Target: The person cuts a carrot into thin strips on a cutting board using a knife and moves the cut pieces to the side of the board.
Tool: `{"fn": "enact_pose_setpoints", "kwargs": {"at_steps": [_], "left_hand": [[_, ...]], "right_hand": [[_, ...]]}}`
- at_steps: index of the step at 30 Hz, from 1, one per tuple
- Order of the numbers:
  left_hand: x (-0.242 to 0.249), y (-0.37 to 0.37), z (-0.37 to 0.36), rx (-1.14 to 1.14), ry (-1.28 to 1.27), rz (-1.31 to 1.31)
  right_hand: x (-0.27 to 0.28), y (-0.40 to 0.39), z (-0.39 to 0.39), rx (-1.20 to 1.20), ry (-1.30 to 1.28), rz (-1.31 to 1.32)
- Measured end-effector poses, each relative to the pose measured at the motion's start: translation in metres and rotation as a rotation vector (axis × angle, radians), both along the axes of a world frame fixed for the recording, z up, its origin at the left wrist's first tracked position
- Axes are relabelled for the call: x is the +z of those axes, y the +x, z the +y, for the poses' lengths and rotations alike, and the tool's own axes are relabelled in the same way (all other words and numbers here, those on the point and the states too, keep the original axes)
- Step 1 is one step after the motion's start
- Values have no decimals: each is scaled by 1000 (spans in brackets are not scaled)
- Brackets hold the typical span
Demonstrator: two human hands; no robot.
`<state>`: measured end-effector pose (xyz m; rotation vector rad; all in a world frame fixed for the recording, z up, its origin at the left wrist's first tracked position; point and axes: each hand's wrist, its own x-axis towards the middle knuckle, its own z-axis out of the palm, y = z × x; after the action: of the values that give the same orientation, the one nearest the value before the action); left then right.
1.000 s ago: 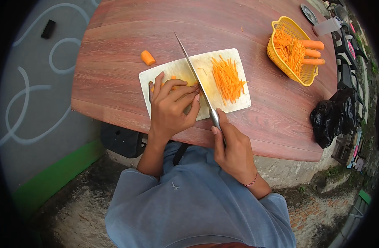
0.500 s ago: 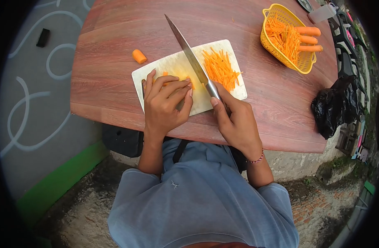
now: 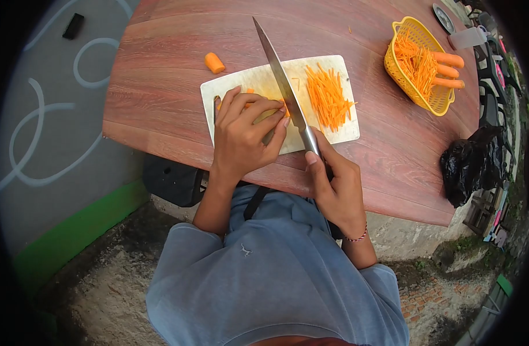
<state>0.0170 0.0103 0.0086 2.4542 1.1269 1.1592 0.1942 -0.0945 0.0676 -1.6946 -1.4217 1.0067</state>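
A white cutting board (image 3: 348, 124) lies near the table's front edge. My right hand (image 3: 336, 184) is wrapped round the handle of a large knife (image 3: 286, 86), whose blade points up and left across the board. My left hand (image 3: 247, 132) is closed over orange carrot pieces (image 3: 250, 91) on the board's left half, its fingertips beside the blade and mostly covering them. Carrot strips (image 3: 329, 98) lie in a pile to the right of the knife. A carrot stub (image 3: 214, 63) rests on the table beyond the board.
A yellow basket (image 3: 405, 76) with shredded carrot and several whole carrots (image 3: 449, 71) stands at the right. Behind it are a clear bottle (image 3: 467, 38) and a metal plate (image 3: 443, 18). A black plastic bag (image 3: 473, 164) sits at the table's right edge.
The view has shifted, so the table and board appear farther right. Both hands keep their holds, and the knife blade looks slightly more upright.
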Motion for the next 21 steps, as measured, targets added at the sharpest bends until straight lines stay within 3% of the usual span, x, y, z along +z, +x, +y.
{"fn": "enact_pose_setpoints", "kwargs": {"at_steps": [9, 11, 17, 21], "left_hand": [[-2, -1, 1, -5, -1, -12], [-3, -1, 1, -9, -5, -16], [1, -2, -1, -15, -17, 11], [0, -2, -1, 4, 9, 39]], "right_hand": [[-4, -7, -8, 12, 32, -73], [-12, -11, -11, 23, 189, -195], [-12, -25, 1, 49, 190, -405], [-11, -22, 27, 53, 162, -376]]}}
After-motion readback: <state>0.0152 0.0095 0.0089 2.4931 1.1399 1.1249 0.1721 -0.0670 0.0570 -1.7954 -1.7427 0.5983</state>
